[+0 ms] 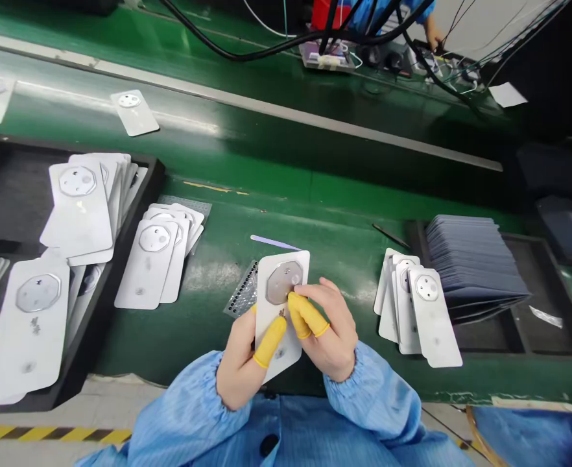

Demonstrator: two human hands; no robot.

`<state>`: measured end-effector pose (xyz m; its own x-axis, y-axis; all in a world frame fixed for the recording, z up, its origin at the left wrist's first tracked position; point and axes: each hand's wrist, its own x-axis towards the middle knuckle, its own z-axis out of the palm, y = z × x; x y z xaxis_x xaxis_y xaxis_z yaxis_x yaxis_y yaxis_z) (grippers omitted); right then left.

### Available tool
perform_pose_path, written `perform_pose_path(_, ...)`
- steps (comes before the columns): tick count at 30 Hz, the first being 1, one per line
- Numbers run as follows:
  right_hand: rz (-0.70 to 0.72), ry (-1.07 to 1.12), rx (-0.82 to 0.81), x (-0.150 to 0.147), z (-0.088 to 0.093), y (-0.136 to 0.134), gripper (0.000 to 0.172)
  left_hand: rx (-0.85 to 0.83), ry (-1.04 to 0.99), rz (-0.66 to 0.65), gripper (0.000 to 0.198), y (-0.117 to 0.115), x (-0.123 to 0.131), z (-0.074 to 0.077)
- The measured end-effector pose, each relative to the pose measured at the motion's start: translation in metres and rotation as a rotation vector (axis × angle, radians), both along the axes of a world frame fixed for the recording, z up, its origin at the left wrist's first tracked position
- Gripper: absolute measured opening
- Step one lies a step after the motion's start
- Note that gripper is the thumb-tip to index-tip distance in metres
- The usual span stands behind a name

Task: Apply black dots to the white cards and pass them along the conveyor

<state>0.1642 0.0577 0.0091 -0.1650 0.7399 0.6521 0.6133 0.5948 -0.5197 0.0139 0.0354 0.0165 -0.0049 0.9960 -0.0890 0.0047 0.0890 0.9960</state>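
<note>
A white rounded-corner panel (266, 308) with a grey octagonal window is held up before me, above the green bench. My left hand (250, 353) grips its lower left side, with the yellow-covered thumb lying across the front. At the window's lower right edge, my right hand (327, 324) has its thumb and index finger, both in yellow finger cots, pinched together. Whatever may be between those fingertips is too small to make out. Behind the panel lie a purple strip-like tool (274, 242) and a clear sheet with black dots (244, 292).
Similar white panels lie in a fanned stack (147, 266) at left and another (434, 318) at right. A black tray (4, 175) holds more panels. Dark grey sheets (475, 259) fill part of the right tray. Black cables (247, 55) hang across the top; another person's hand (432, 32) shows beyond.
</note>
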Motion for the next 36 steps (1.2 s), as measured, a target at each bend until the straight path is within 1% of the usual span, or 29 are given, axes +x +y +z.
perform_pose_path(3,0.032,-0.073,-0.009,-0.001,0.002,-0.001,0.033,0.057,0.012,0.016,0.024,0.002,-0.001,0.003)
perform_pose_path(6,0.053,-0.146,-0.031,-0.001,0.002,-0.004,0.032,0.07,0.027,0.048,0.027,0.001,0.001,0.004)
perform_pose_path(11,0.039,-0.153,-0.029,-0.001,-0.002,-0.007,0.038,0.007,0.002,0.084,0.058,-0.006,0.002,-0.004)
perform_pose_path(13,0.058,-0.157,-0.033,-0.001,-0.003,-0.008,0.04,-0.01,-0.011,0.072,0.062,-0.009,0.001,-0.008)
perform_pose_path(16,0.082,-0.182,-0.036,0.0,-0.002,-0.007,0.039,-0.018,-0.021,0.034,0.06,-0.011,-0.001,-0.01)
perform_pose_path(20,0.089,-0.24,-0.056,0.002,0.003,-0.005,0.036,-0.015,0.012,-0.033,0.052,-0.007,-0.002,-0.006)
perform_pose_path(24,0.126,-0.239,-0.058,0.005,0.006,-0.004,0.035,0.111,0.082,-0.055,0.05,-0.003,-0.003,-0.005)
perform_pose_path(27,0.117,-0.201,-0.045,0.005,0.006,-0.005,0.035,0.181,0.144,-0.067,0.051,-0.001,-0.002,-0.006)
perform_pose_path(30,0.106,-0.258,-0.072,0.003,0.007,-0.006,0.034,0.237,0.22,-0.054,0.053,-0.001,-0.002,-0.004)
perform_pose_path(33,0.165,-0.314,-0.127,0.001,0.01,-0.008,0.035,0.26,0.306,-0.036,0.056,-0.003,-0.005,-0.003)
perform_pose_path(36,0.235,-0.315,-0.15,0.001,0.011,-0.01,0.04,0.306,0.399,-0.058,0.059,-0.002,-0.008,-0.005)
